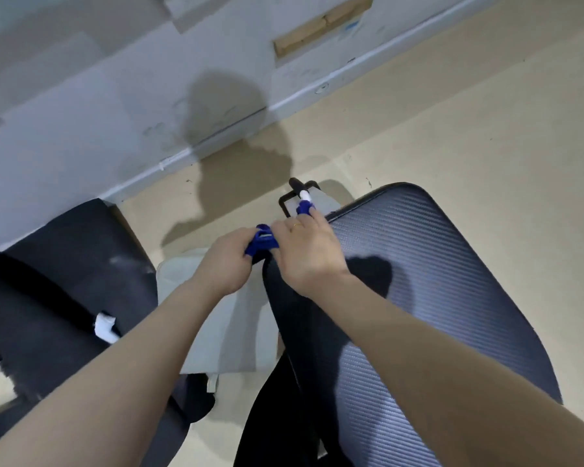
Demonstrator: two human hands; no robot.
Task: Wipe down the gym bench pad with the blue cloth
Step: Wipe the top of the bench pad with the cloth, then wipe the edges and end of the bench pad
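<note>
The gym bench pad [435, 281] is dark with a ribbed weave and runs from the lower middle up to the right. The blue cloth [263, 242] is bunched up at the pad's upper left corner. My left hand [225, 261] is shut on the cloth from the left. My right hand [305, 251] holds it from the right, and another bit of blue cloth shows at the tip of an outstretched finger. Most of the cloth is hidden between the two hands.
A black frame bar with a white band [300, 190] sticks out past the pad's far end. A second dark pad [64, 281] lies at the left. Grey fabric [230, 325] lies between the pads. Beige floor meets a white wall [115, 112] beyond.
</note>
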